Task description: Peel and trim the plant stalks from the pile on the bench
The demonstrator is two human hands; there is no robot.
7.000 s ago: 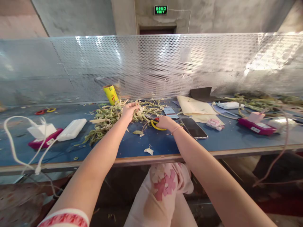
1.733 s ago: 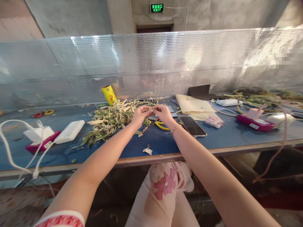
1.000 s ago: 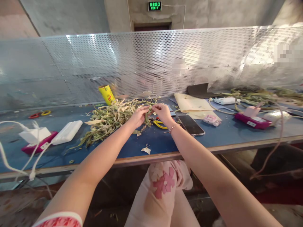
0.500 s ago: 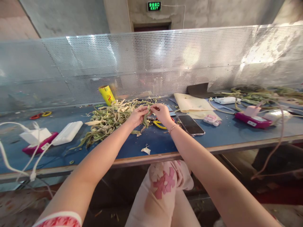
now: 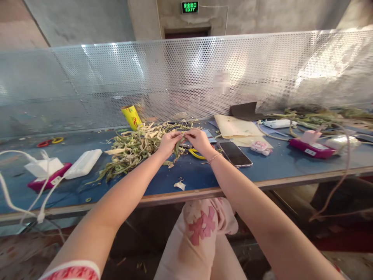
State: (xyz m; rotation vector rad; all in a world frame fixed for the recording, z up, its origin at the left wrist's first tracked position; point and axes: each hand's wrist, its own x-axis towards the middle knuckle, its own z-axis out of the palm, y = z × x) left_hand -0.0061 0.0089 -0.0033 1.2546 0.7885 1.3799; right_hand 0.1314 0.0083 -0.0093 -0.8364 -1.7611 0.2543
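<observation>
My left hand [image 5: 169, 142] and my right hand [image 5: 199, 140] meet over the blue table, fingers pinched close together. Between them is a wilted green leaf [image 5: 177, 148], its lower part hanging down; both hands grip its upper end. Just left of my hands spreads a heap of wilted leaves and stalks [image 5: 131, 151]. Beneath my right hand lie yellow-handled scissors [image 5: 197, 154], partly covered. A dark-screened phone [image 5: 235, 154] rests right of my right wrist. Small pale scraps [image 5: 180, 186] lie near the table's front edge.
A yellow tube [image 5: 131, 117] leans behind the heap, before a perforated metal screen [image 5: 186, 77]. Left are a magenta power strip [image 5: 49, 177], a white power bank [image 5: 83, 164] and cables. Right are tan paper [image 5: 237, 126], a pink case [image 5: 260, 147], another power strip [image 5: 311, 148] and more stalks [image 5: 309, 116].
My hands have drawn slightly closer together, and my right fingers have lowered a little over the leaf. Everything on the table stays in place.
</observation>
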